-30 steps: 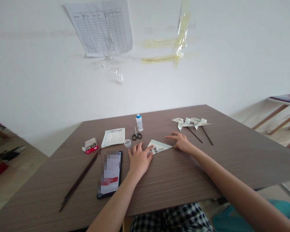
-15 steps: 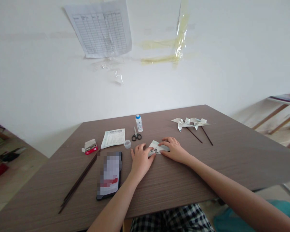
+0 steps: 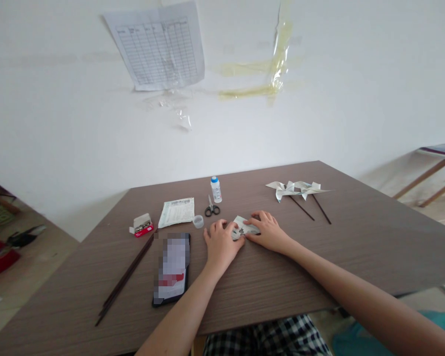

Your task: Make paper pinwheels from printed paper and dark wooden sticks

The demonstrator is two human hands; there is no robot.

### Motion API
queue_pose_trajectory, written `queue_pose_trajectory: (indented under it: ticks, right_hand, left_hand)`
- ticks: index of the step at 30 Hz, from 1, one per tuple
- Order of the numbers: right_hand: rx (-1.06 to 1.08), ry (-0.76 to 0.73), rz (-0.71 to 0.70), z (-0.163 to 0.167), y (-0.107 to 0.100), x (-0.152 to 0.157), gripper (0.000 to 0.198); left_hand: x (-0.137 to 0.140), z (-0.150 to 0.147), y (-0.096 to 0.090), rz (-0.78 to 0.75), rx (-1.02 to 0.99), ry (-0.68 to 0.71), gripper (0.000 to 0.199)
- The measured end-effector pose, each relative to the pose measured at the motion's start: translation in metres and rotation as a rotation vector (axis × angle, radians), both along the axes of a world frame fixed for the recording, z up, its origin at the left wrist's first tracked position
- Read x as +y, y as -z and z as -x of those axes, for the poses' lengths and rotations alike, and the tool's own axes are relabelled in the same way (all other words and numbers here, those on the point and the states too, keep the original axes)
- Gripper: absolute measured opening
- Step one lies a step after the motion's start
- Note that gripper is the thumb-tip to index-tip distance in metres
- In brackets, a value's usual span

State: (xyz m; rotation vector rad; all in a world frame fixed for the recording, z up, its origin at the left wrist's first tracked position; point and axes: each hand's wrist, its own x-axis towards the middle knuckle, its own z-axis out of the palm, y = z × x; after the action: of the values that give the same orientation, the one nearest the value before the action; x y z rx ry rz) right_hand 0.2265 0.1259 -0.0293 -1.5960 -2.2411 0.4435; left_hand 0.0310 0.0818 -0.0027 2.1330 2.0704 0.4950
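A small folded piece of printed paper (image 3: 240, 223) lies on the table between my two hands. My left hand (image 3: 222, 243) has its thumb and fingertips on the paper's left side and near edge, fingers bent. From the right, my right hand (image 3: 269, 232) grips the other side, thumb at the near edge and fingers over the top. The hands partly cover the paper. Just beyond are black-handled scissors (image 3: 212, 208), a small clear cup (image 3: 198, 221) and a white bottle with a blue cap (image 3: 216, 190).
Two paper pinwheels (image 3: 286, 190) on dark sticks lie at the back right. At left are a printed paper sheet (image 3: 177, 212), a small red-and-white box (image 3: 143, 226), several dark sticks (image 3: 126, 277) and a phone (image 3: 172, 269). A wall (image 3: 244, 138) borders the table's far edge.
My hands have drawn slightly closer together at the paper's near edge, the left thumb now almost touching the right thumb. The whole view has shifted a little.
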Motion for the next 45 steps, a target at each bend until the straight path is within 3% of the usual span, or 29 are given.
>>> queue_pose_trajectory:
  ticks: [18,28,38,45]
  right_hand:
    - [-0.022,-0.003,0.123,-0.003,-0.004,0.009,0.060]
    - [-0.037,0.022,0.136,-0.027,-0.001,0.024,0.067]
    - [-0.033,0.041,0.129,-0.033,0.002,0.024,0.069]
    - [-0.017,0.073,0.059,-0.020,-0.001,0.013,0.055]
  left_hand:
    - [0.007,0.014,0.002,0.027,-0.052,-0.003,0.038]
    - [0.015,0.040,0.009,0.009,-0.133,0.019,0.041]
    - [0.011,0.029,0.011,-0.027,-0.094,0.014,0.045]
    - [0.003,0.013,0.011,-0.013,-0.011,0.104,0.041]
